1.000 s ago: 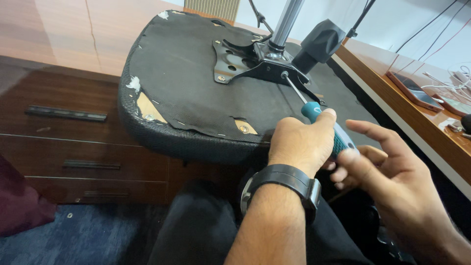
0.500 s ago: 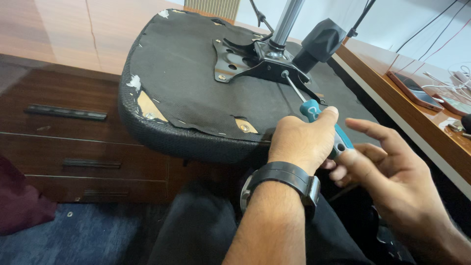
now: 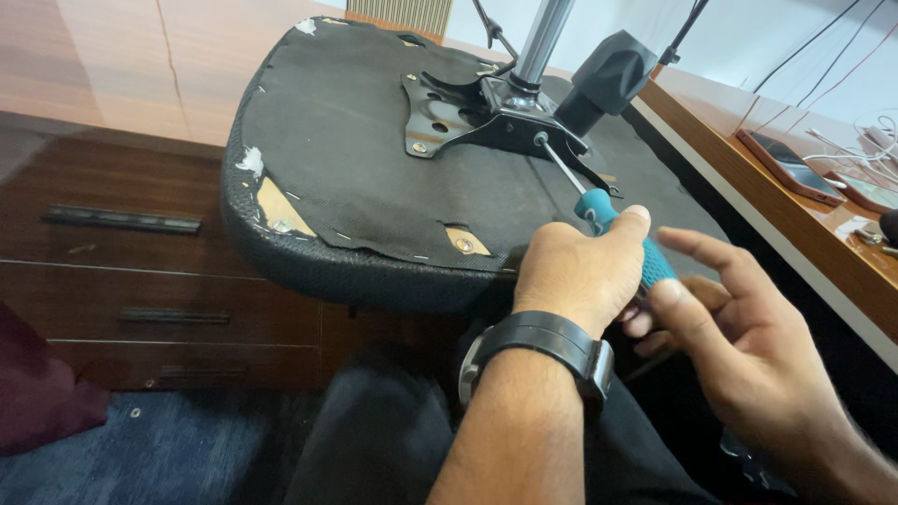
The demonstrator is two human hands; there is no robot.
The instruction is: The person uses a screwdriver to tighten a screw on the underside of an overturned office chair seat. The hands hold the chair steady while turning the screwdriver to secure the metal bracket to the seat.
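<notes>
Dark wooden drawers (image 3: 122, 281) on the left, blue carpet (image 3: 187, 449) underfoot, and a brown wooden desk (image 3: 748, 159) on the right carrying a phone in a reddish case (image 3: 790, 168) and white cables (image 3: 865, 150). Across the person's lap lies an upturned office chair seat with torn black fabric underside (image 3: 355, 187), its black metal mounting plate (image 3: 486, 122) and chrome column (image 3: 543, 37) pointing up. The left hand (image 3: 580, 271), black watch (image 3: 543, 351) on the wrist, is wrapped tight around a teal-handled screwdriver (image 3: 613, 229), tip pressed against the plate. The right hand (image 3: 739, 327) sits just beside, fingers loosely spread, touching the handle's end.
</notes>
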